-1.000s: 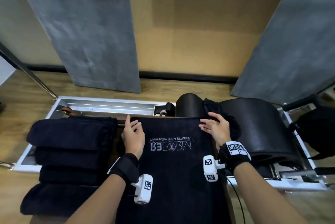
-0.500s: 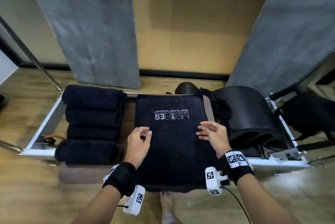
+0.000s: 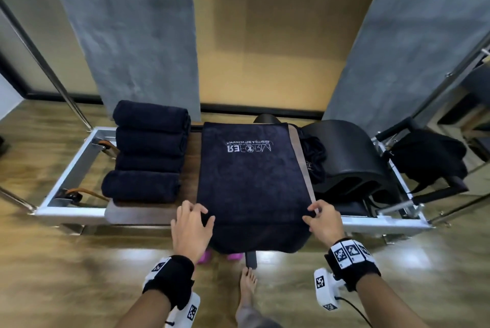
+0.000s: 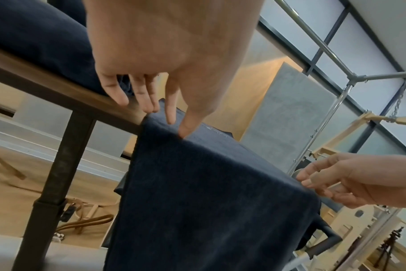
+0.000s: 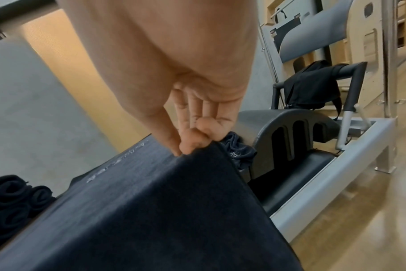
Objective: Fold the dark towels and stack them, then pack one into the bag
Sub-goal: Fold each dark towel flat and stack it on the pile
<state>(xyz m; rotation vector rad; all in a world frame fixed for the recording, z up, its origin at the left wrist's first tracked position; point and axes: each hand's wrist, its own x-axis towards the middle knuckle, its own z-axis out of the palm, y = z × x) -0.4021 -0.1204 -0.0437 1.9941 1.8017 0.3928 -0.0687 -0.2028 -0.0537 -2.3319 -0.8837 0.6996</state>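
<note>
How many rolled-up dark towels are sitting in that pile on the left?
4, side by side in one row left of the flat towel: farthest, second, third, nearest. More could be hidden beneath.

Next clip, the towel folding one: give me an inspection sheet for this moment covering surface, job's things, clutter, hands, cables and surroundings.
Surface: brown board across a metal frame.
Job's things: flat towel, logo up, near end hanging over the board edge; four rolled towels beside it; bag on the bar at right.
Clutter: padded barrel; crumpled dark cloth against it.
Hands: left hand fingertips touch the towel's near-left edge; right hand pinches the near-right edge.
Cables: black lead from the right wrist camera.
Surroundings: wood floor, grey panels, bare foot.
</note>
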